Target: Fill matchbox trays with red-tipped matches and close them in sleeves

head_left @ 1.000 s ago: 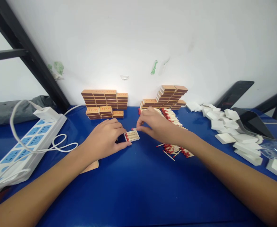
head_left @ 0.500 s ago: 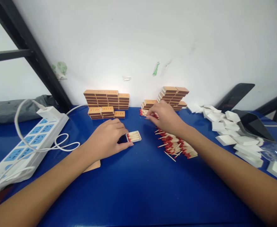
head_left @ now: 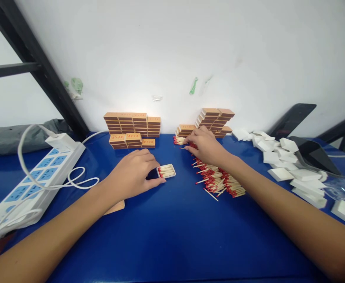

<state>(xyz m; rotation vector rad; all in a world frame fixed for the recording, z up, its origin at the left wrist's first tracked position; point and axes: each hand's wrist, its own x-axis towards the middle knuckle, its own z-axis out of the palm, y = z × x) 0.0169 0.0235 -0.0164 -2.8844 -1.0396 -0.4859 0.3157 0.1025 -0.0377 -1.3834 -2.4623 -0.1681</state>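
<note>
My left hand (head_left: 137,171) rests on the table, its thumb and fingers around the left end of a small white matchbox tray (head_left: 167,171). Red-headed matches lie inside the tray; the hand hides its left end. My right hand (head_left: 206,145) curls over the far end of a loose pile of matches (head_left: 216,181), fingers bent and thumb low among them. Red heads show between that thumb and the fingers, though how many matches they grip is hidden. A smaller cluster of matches (head_left: 178,140) lies just left of the right fingertips.
Stacked matchboxes (head_left: 131,125) stand against the wall at left, and more stacked matchboxes (head_left: 215,118) behind my right hand. White trays (head_left: 281,157) lie heaped at right beside a black dustpan (head_left: 316,155). A power strip (head_left: 39,177) with white cable lies left. Flat cardboard (head_left: 115,207) shows under my left wrist.
Almost nothing differs. The right fingers have shifted very slightly at the far end of the pile; my left hand stays at the tray.
</note>
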